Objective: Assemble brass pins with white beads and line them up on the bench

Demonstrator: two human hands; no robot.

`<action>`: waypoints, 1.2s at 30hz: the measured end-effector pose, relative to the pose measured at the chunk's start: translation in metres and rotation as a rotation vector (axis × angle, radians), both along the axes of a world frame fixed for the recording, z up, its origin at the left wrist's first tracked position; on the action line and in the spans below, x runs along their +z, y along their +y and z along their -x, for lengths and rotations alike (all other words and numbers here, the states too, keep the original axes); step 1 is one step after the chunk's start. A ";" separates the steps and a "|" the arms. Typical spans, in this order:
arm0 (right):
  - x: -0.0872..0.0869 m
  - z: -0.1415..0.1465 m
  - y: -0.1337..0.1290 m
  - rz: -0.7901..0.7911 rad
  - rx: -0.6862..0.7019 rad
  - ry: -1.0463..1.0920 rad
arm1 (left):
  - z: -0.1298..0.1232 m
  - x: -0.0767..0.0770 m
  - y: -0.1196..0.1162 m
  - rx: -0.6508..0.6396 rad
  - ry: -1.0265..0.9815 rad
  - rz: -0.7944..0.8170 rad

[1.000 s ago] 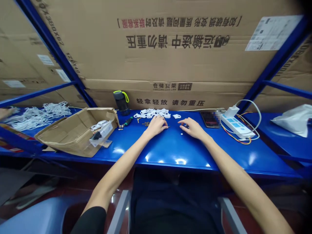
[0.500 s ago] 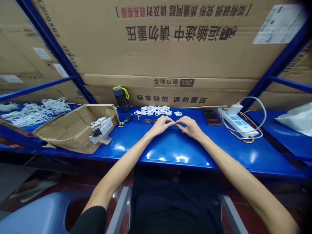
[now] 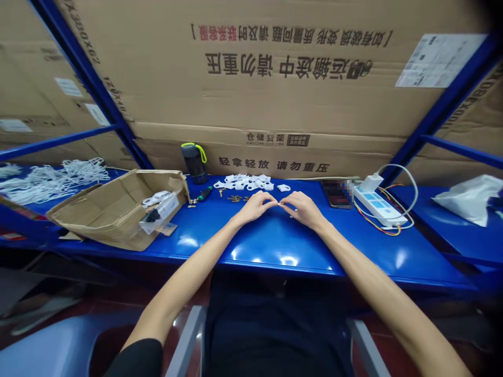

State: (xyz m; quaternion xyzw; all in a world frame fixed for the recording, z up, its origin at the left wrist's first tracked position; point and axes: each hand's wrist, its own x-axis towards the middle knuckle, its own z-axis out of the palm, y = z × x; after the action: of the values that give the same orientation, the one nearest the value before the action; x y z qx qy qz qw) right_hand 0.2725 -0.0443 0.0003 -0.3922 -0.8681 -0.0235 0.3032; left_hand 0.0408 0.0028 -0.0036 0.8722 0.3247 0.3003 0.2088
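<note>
Blue tabletop (image 3: 271,241), broad between front edge (image 3: 275,267) and near-meeting fingers (image 3: 290,199)

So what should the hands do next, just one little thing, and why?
Maybe the left hand should hold steady while the right hand gently pushes inward. Their tips meet, with what looks like a tiny pale bit between them, too small to name, so a rough push might drop it.

Printed cardboard (image 3: 298,104) backs a glossy blue bench (image 3: 251,254) above reddish floor (image 3: 120,297).
</note>
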 end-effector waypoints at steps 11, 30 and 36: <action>-0.003 -0.052 0.016 0.105 -0.112 -0.178 | 0.102 0.008 0.019 0.385 0.353 -0.305; -0.006 -0.019 0.009 0.119 -0.081 -0.077 | 0.061 0.000 0.013 0.151 0.342 -0.245; -0.007 -0.010 0.007 0.130 -0.067 -0.117 | 0.050 0.007 0.019 0.147 0.367 -0.228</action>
State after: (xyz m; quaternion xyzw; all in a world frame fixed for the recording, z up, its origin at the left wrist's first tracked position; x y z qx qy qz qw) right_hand 0.2828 -0.0374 -0.0066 -0.4377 -0.8705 -0.0003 0.2249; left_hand -0.0094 0.0221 0.0035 0.9042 0.3840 0.1855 0.0240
